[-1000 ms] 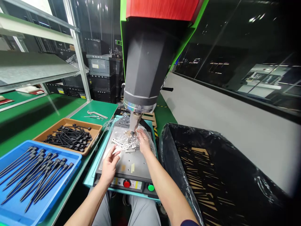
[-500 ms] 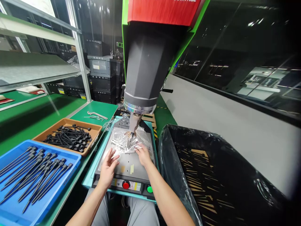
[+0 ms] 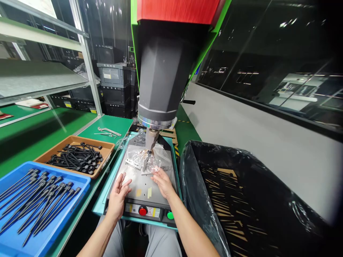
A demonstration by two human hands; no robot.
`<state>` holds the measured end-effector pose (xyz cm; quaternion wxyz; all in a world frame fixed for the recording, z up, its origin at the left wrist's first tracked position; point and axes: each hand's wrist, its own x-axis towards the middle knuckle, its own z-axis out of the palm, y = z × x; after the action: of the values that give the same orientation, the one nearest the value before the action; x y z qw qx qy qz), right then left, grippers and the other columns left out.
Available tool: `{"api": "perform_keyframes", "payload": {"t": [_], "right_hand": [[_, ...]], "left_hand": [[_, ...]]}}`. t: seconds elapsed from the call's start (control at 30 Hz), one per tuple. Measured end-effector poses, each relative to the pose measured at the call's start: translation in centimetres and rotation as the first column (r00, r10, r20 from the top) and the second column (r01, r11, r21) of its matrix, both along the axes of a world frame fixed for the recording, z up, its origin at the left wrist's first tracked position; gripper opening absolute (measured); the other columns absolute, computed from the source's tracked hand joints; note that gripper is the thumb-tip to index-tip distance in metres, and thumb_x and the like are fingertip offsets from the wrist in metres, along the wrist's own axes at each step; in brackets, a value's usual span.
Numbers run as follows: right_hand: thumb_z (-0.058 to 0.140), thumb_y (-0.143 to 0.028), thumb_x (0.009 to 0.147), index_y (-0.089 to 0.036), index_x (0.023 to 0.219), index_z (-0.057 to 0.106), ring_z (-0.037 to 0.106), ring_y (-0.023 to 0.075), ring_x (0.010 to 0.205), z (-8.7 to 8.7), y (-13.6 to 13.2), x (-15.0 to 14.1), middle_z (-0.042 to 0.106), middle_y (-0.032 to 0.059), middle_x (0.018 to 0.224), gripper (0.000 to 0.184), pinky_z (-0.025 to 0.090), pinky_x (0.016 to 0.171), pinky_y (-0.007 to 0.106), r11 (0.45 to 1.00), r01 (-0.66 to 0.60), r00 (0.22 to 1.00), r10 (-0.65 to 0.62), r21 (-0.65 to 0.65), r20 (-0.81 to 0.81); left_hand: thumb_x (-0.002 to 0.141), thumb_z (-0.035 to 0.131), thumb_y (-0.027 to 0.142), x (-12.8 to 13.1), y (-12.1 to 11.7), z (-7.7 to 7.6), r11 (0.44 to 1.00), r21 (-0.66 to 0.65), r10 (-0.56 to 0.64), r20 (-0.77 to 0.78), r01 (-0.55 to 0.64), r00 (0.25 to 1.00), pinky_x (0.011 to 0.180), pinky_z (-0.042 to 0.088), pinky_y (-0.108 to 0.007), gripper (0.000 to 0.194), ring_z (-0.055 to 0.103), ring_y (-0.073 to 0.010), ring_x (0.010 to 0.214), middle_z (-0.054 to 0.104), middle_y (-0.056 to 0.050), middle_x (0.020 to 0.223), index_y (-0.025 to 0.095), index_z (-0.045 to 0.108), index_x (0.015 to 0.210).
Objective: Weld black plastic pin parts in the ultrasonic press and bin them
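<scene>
My left hand [image 3: 117,195] hovers over the left front of the grey machine plate [image 3: 131,192], fingers spread and holding nothing. My right hand [image 3: 163,182] is beside the small metal fixture [image 3: 146,173], fingers apart and without a grip on anything; whether a fingertip brushes the crinkled clear plastic film [image 3: 158,157] cannot be made out. Above the fixture, the machine's metal horn [image 3: 152,139] points down into the film. A small dark part at its tip is largely hidden by film and glare. A white bracket [image 3: 133,163] lies left of the fixture.
On the left, a blue tray [image 3: 80,207] holds long black rods with thick heads, and a brown tray [image 3: 107,150] holds shorter black pieces. To the right stands a bin lined with black plastic [image 3: 193,178]. Red [image 3: 143,211] and green buttons [image 3: 170,215] sit in front.
My right hand has drawn slightly back from beneath the horn, its fingers looser. My left hand has shifted a little left and down. The view has moved slightly.
</scene>
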<state>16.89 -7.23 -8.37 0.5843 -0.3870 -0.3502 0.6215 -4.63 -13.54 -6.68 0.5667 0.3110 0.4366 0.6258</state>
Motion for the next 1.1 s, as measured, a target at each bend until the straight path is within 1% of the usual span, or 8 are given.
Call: {"api": "perform_keyframes", "payload": {"t": [0.13,0.5,0.7,0.83,0.9,0.97,1.03,1.1], "right_hand": [[0.082,-0.030,0.063,-0.023,0.097,0.068,0.060,0.0235,0.105,-0.6,-0.8,-0.3,0.067,0.0065,0.106,0.037,0.050,0.082,0.033,1.000,-0.012,1.000,0.012,-0.023,0.012],[0.082,-0.028,0.064,-0.020,0.106,0.066,0.064,0.0188,0.078,-1.1,-3.8,1.2,0.069,0.0066,0.095,0.045,0.049,0.066,0.030,0.996,0.003,1.000,-0.004,-0.091,-0.011],[0.081,-0.029,0.065,-0.022,0.106,0.066,0.062,0.0171,0.073,-1.0,-5.1,2.5,0.069,0.0055,0.092,0.044,0.047,0.064,0.029,0.994,0.046,0.999,-0.047,-0.100,0.000],[0.079,-0.035,0.067,-0.023,0.105,0.066,0.059,0.0177,0.067,-1.6,-6.5,4.2,0.068,0.0054,0.090,0.042,0.046,0.058,0.030,0.982,0.178,0.979,-0.170,-0.068,0.111],[0.076,-0.041,0.070,-0.024,0.106,0.065,0.060,0.0203,0.069,-2.1,-7.6,5.5,0.068,0.0066,0.090,0.041,0.047,0.059,0.033,0.953,0.301,0.925,-0.287,-0.021,0.249],[0.071,-0.045,0.073,-0.024,0.106,0.065,0.062,0.0252,0.079,-2.9,-9.0,6.9,0.068,0.0092,0.095,0.040,0.050,0.068,0.039,0.903,0.424,0.804,-0.410,0.068,0.431],[0.067,-0.047,0.075,-0.024,0.109,0.065,0.060,0.0306,0.098,-3.9,-10.5,8.1,0.065,0.0121,0.108,0.041,0.049,0.083,0.046,0.857,0.477,0.629,-0.487,0.194,0.606],[0.067,-0.048,0.074,-0.024,0.117,0.063,0.054,0.0341,0.114,-5.3,-12.0,8.7,0.059,0.0130,0.122,0.049,0.044,0.096,0.051,0.855,0.438,0.475,-0.483,0.279,0.735]], "left_hand": [[0.076,0.074,0.035,-0.1,-0.3,-0.4,0.999,0.015,-0.030,0.009,0.030,1.000,0.083,0.054,-0.030,0.069,0.055,-0.0281,0.123,0.033,-0.007,0.154,0.038,0.044,0.138],[0.077,0.074,0.037,0.3,-0.4,-0.7,0.997,-0.014,-0.074,0.022,0.074,0.997,0.083,0.053,-0.031,0.075,0.056,-0.0280,0.121,0.039,-0.013,0.150,0.033,0.038,0.142],[0.076,0.076,0.029,0.3,-0.9,0.0,0.997,-0.062,-0.047,0.108,0.054,0.993,0.076,0.054,-0.027,0.084,0.066,-0.0220,0.104,0.061,-0.012,0.129,0.035,0.030,0.146],[0.071,0.078,0.027,-0.8,-1.3,-0.9,0.992,-0.116,0.055,0.079,-0.045,0.995,0.065,0.053,-0.024,0.085,0.068,-0.0171,0.082,0.068,-0.007,0.106,0.031,0.034,0.144],[0.071,0.077,0.033,-2.1,-1.8,-2.0,0.977,-0.128,0.168,-0.012,-0.168,0.986,0.063,0.052,-0.024,0.078,0.066,-0.0165,0.077,0.067,-0.005,0.097,0.026,0.040,0.139],[0.073,0.074,0.040,-3.7,-2.5,-3.2,0.941,-0.113,0.295,-0.183,-0.318,0.938,0.070,0.053,-0.029,0.073,0.065,-0.0189,0.084,0.065,-0.005,0.097,0.023,0.043,0.137],[0.075,0.071,0.045,-5.3,-3.4,-4.4,0.901,-0.077,0.362,-0.408,-0.427,0.838,0.086,0.052,-0.038,0.074,0.063,-0.0243,0.100,0.062,-0.008,0.112,0.023,0.042,0.138],[0.072,0.072,0.048,-6.7,-4.2,-5.5,0.894,-0.031,0.334,-0.619,-0.448,0.710,0.102,0.043,-0.047,0.079,0.054,-0.0314,0.119,0.054,-0.012,0.130,0.023,0.041,0.140]]}}
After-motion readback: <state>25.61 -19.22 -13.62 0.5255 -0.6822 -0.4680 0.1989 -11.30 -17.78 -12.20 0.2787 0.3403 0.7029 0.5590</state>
